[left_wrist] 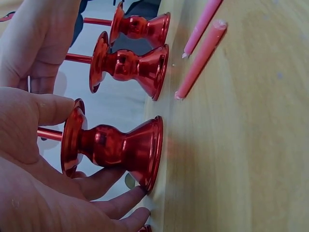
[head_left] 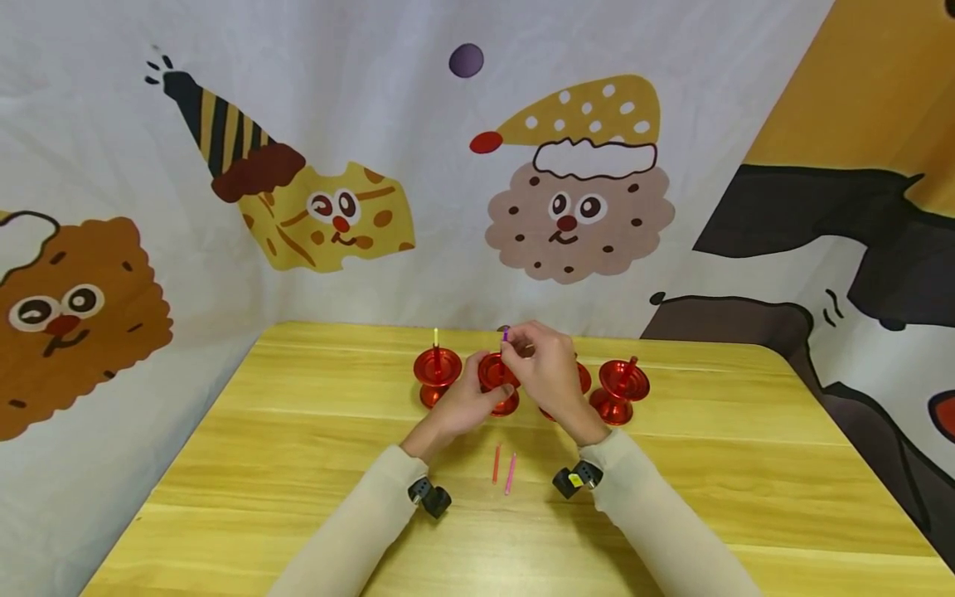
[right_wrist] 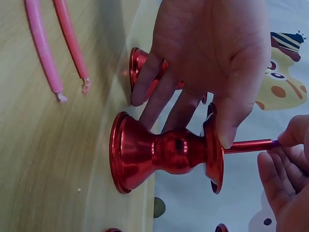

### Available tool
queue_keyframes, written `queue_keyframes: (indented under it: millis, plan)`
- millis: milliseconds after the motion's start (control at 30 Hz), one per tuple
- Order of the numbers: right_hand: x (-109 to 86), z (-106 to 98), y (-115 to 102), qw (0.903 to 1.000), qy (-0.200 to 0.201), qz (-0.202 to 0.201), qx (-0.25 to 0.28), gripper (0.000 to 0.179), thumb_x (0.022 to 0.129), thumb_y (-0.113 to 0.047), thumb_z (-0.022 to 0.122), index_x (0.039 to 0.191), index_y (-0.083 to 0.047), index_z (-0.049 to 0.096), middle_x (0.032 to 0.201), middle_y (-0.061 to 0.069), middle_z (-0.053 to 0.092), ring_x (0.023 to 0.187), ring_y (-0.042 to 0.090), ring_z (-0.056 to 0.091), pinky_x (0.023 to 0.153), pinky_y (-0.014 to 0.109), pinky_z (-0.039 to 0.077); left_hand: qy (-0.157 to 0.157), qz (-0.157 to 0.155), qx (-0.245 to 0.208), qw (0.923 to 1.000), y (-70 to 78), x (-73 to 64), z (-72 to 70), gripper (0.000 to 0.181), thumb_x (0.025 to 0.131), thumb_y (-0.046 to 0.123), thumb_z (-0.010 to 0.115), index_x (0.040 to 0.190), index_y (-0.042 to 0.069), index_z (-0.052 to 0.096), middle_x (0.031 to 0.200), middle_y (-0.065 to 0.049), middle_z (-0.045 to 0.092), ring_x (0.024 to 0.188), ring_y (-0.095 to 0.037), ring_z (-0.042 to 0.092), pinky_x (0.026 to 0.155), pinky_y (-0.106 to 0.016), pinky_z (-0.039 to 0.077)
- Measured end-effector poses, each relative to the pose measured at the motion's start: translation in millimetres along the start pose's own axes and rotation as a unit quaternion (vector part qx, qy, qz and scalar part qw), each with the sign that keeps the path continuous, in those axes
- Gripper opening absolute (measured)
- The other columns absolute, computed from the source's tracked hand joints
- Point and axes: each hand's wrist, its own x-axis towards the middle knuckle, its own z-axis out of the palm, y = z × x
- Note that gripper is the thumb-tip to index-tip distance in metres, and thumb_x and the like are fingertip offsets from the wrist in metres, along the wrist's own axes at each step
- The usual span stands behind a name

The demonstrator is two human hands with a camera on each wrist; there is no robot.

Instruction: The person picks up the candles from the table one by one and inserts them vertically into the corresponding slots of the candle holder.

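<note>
My left hand (head_left: 464, 400) holds a shiny red metal candle holder (right_wrist: 176, 151), thumb on its dish and fingers around the far side. The holder stands upright on the table. Above its dish, my right hand (head_left: 550, 365) pinches a thin purple candle (head_left: 506, 333) at the top of the narrow red tube (right_wrist: 248, 146). Only a bit of purple shows between fingertips and tube in the right wrist view. Left of these, another red holder (head_left: 437, 366) carries a yellow candle (head_left: 436, 337). Two more stand to the right, one partly behind my right hand, the outermost holder (head_left: 613, 406) in full view.
An orange-red candle (head_left: 496, 464) and a pink candle (head_left: 511, 474) lie on the wooden table (head_left: 298, 464), between my forearms. Behind the table hangs a white cloth (head_left: 418, 108) printed with cartoon biscuits and cheese.
</note>
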Motion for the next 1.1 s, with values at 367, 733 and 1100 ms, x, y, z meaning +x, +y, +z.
queue_keyframes:
  millis: [367, 733, 1100]
  plan:
    - [-3.8, -5.1, -4.5, 0.9992, -0.006, 0.04, 0.009, 0.006, 0.093, 0.001, 0.08, 0.099, 0.0, 0.078, 0.095, 0.012, 0.077, 0.084, 0.025, 0.076, 0.074, 0.043, 0.067, -0.005, -0.01, 0.011, 0.9999, 3.3, -0.1, 0.9, 0.073, 0.11, 0.016, 0.065, 0.167, -0.004, 0.024, 0.158, -0.027, 0.051, 0.143, -0.039, 0.055, 0.121, -0.054, 0.043]
    - [-26.9, -29.0, -15.4, 0.9959, -0.066, 0.06, -0.009, 0.005, 0.093, -0.001, 0.078, 0.098, -0.002, 0.078, 0.089, 0.005, 0.077, 0.075, 0.017, 0.073, 0.068, 0.036, 0.064, 0.005, -0.019, 0.013, 0.9997, 3.2, 0.6, 0.9, 0.075, 0.111, 0.018, 0.065, 0.168, -0.006, 0.022, 0.16, -0.031, 0.048, 0.149, -0.043, 0.05, 0.124, -0.057, 0.038]
    - [-70.1, -45.8, -14.2, 0.9753, -0.216, 0.044, -0.005, 0.018, 0.088, 0.003, 0.079, 0.084, -0.014, 0.076, 0.079, -0.011, 0.069, 0.072, 0.003, 0.064, 0.065, 0.026, 0.057, 0.024, -0.047, 0.049, 0.9974, 8.5, -4.7, 0.4, 0.084, 0.109, 0.027, 0.069, 0.171, -0.003, 0.021, 0.158, -0.033, 0.052, 0.146, -0.045, 0.052, 0.122, -0.06, 0.04]
